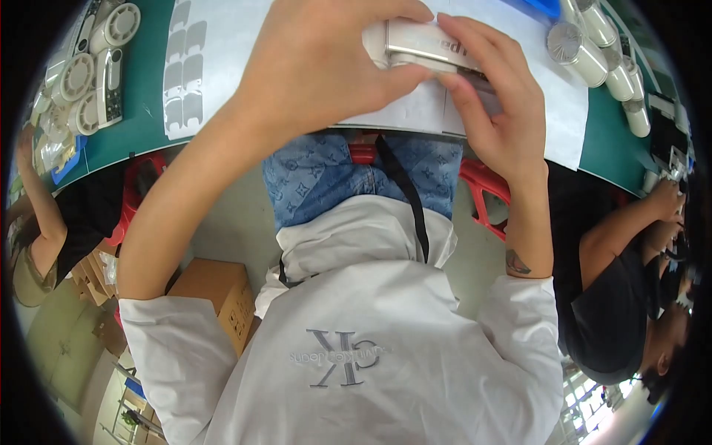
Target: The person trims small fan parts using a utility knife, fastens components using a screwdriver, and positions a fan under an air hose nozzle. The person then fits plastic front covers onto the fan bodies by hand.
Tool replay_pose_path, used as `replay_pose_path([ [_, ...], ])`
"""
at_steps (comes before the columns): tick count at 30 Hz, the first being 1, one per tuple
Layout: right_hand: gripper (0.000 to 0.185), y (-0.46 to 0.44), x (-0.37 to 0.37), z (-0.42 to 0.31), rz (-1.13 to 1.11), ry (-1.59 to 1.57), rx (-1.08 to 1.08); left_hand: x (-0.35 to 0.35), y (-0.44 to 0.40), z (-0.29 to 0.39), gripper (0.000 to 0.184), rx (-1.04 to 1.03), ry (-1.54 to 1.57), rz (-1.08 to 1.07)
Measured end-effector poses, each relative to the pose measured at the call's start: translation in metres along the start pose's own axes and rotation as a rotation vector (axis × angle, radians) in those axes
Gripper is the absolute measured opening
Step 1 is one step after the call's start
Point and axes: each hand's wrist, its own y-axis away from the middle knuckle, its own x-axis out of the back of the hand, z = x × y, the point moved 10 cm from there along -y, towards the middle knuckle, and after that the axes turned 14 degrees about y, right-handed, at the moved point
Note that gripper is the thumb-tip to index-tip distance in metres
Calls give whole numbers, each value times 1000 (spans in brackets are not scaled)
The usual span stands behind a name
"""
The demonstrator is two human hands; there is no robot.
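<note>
Between my two hands, over the white paper (222,74) on the table, is a white device (426,37) with dark lettering and a shiny edge. My left hand (326,63) has its thumb and fingers on the device's left end. The thumb and fingers of my right hand (497,81) press on its right end. Part of the device is hidden by my fingers. Grey stickers (184,74) in rows lie on a sheet to the left.
White round-ended parts (81,70) lie on the green table (141,81) at the left. More white cylindrical parts (593,55) lie at the right. A co-worker sits on each side. A blue tray (538,6) is at the top; a cardboard box (215,289) stands below.
</note>
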Motion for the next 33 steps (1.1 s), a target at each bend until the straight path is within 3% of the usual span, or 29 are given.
replay_pose_path([
  [4,47,-3,-1,-3,-54,-26,-27,-3,-2,6,38,37,-58,-51],
  [7,58,-5,-3,-11,-107,65,-27,-10,-4,3,38,152,-184,-148],
  [10,46,-15,-8,-9,-63,5,-126,-14,-5,8,37,131,-228,-135],
  [11,51,-9,-13,-4,230,-382,120,-16,-6,4,37,199,-219,-158],
  [13,55,7,18,-9,526,-766,370,-15,-7,-1,37,267,-210,-181],
  [14,54,-10,21,-30,239,-374,122,-15,-8,0,36,259,-213,-181],
  [16,52,-13,8,-23,-56,23,-121,-17,-8,-8,34,253,-209,-179],
  [20,50,-8,6,-25,-13,28,-133,-13,4,-3,31,49,-171,-53],
  [23,52,-13,10,-14,-37,-66,-235,-11,-8,7,33,144,-233,-104],
  [25,58,-14,15,-16,-26,-41,-158,-9,-7,5,36,161,-215,-109],
  [27,63,-13,24,-22,59,43,-55,-2,-4,-1,41,164,-126,-35],
  [29,67,10,54,7,466,-64,-100,12,3,-8,47,138,-15,140],
  [30,78,13,57,10,416,-90,-115,20,2,-2,50,144,45,206],
  [31,76,13,54,8,404,-244,-98,27,2,5,46,62,31,268],
  [33,82,2,47,-18,252,-166,6,25,-4,7,43,126,379,310],
])
